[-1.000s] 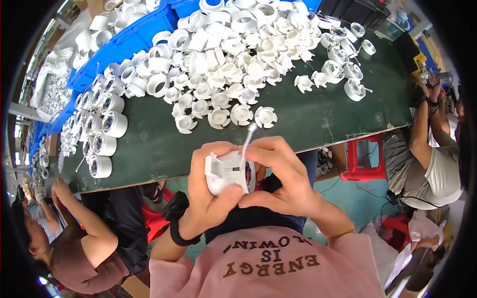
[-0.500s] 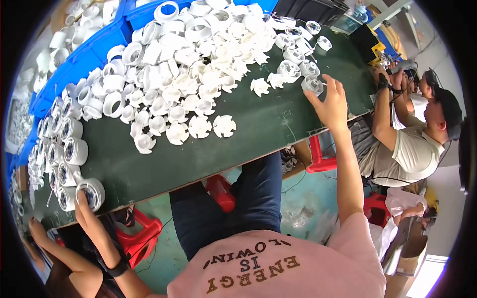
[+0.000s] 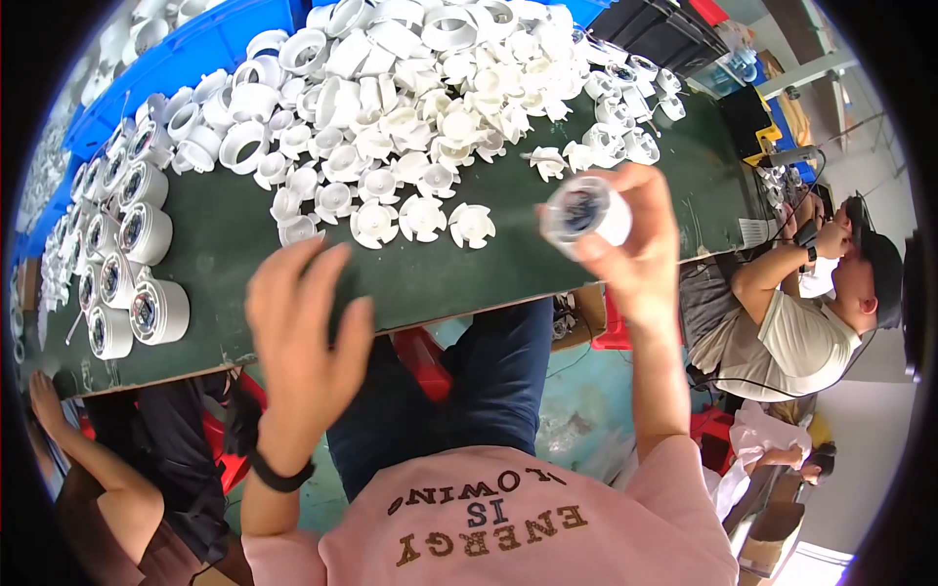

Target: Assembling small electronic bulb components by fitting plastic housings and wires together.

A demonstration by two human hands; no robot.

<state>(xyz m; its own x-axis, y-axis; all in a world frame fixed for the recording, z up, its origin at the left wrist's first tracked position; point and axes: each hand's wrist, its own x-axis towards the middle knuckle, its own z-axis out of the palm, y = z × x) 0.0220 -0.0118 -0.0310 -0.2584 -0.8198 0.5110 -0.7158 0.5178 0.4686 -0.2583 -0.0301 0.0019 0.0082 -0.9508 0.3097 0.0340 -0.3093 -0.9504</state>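
Note:
My right hand (image 3: pixel 645 249) is closed round a short white cylindrical housing (image 3: pixel 614 217), raised over the table's near edge. Its clear-rimmed end, with a dark centre, faces left. My left hand (image 3: pixel 308 337) is raised at the near edge with its fingers apart, holding nothing. Beyond it lie white finned impellers (image 3: pixel 423 219), in front of a heap of white rings (image 3: pixel 449 29) and smaller parts. Similar white housings (image 3: pixel 640 146) with clear rims stand at the far right. Several white round units (image 3: pixel 159 311) with dark centres are grouped at the left.
The dark green table (image 3: pixel 508 244) runs across in front of me. Blue bins (image 3: pixel 210 59) and a black crate (image 3: pixel 664 39) line its far side. Another person (image 3: pixel 801 303) works at the right; a second person's arm (image 3: pixel 107 469) shows at lower left.
My right hand has taken a white housing from the right group and brought it left and nearer. My left hand has left the round units at the left and moved right, now open.

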